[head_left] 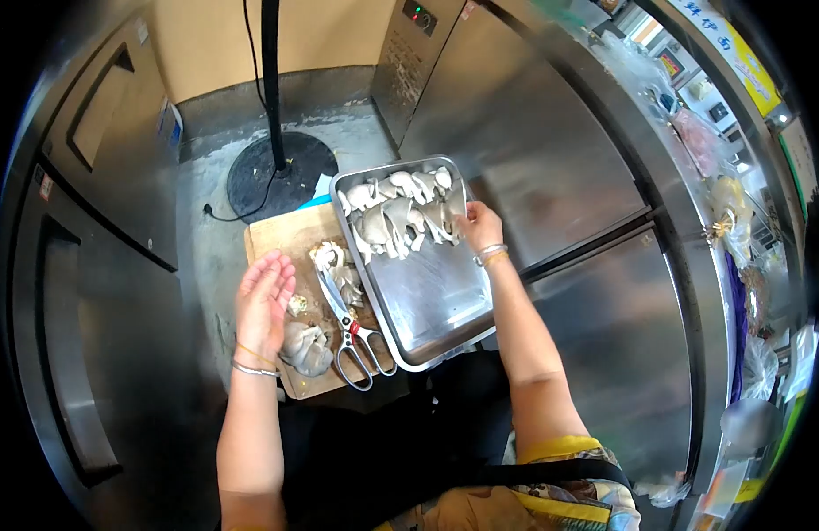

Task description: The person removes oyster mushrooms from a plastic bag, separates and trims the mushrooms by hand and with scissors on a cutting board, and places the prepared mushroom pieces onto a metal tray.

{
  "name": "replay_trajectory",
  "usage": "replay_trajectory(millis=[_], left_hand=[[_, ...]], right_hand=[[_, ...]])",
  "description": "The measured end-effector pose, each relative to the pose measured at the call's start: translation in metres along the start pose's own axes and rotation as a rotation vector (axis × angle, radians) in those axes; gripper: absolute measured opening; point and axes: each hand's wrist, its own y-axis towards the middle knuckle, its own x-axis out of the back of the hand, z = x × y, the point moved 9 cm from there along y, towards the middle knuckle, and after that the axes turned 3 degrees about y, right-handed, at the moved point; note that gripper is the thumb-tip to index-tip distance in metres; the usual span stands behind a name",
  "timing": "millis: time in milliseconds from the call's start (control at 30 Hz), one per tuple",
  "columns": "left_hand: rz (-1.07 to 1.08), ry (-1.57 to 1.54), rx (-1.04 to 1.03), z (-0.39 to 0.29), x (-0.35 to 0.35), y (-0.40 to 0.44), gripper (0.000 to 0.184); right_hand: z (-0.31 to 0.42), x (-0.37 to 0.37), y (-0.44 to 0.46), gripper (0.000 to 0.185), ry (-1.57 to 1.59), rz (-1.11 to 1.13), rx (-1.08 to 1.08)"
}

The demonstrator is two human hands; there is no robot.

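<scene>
Grey oyster mushrooms [387, 226] lie in two rows at the far end of a steel tray [432, 296]. My right hand [480, 228] reaches over the tray's right rim, its fingers closed on an oyster mushroom [456, 199] at the end of the nearer row. My left hand [266, 296] hovers above the left part of a wooden board [285, 232], fingers stretched and nothing in them. Scissors [352, 326] with grey handles rest on the board beside the tray. More mushroom clusters [307, 349] sit on the board, one close to my left wrist.
A black pole on a round base [272, 168] stands on the floor behind the board, with a cable beside it. Steel cabinets [533, 133] rise on the right, others [108, 177] on the left. Plastic bags [733, 217] hang along the right side.
</scene>
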Motion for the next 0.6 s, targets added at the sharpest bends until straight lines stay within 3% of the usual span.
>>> replay_trajectory(millis=[67,133,233,333,433,467,533,600], left_hand=[[-0.027,-0.011,-0.003,-0.004,0.008,0.004,0.025],[-0.054,-0.034,-0.018,-0.013,0.014,0.002,0.024],[-0.123,-0.014,-0.017,-0.025,0.028,0.000,0.021],[-0.088,0.167,-0.018,-0.037,0.038,0.003,0.022],[-0.014,0.653,-0.139,-0.047,0.040,0.002,0.016],[-0.017,0.652,-0.141,-0.044,0.048,0.002,0.016],[0.073,1.089,-0.220,-0.037,0.052,0.002,0.014],[0.046,1.161,-0.215,-0.032,0.063,0.000,0.014]], right_hand=[[-0.009,-0.011,0.010,0.024,-0.196,0.015,0.053],[-0.016,-0.023,0.017,0.038,-0.441,0.098,0.118],[0.011,-0.008,0.002,0.037,-0.342,-0.024,0.219],[0.078,-0.008,-0.042,0.025,-0.129,0.110,0.272],[0.151,-0.035,-0.116,0.025,0.128,0.401,0.406],[0.174,-0.046,-0.143,0.023,0.162,0.529,0.402],[0.205,-0.065,-0.186,0.025,0.112,0.569,0.643],[0.218,-0.091,-0.209,0.029,0.042,0.669,0.640]])
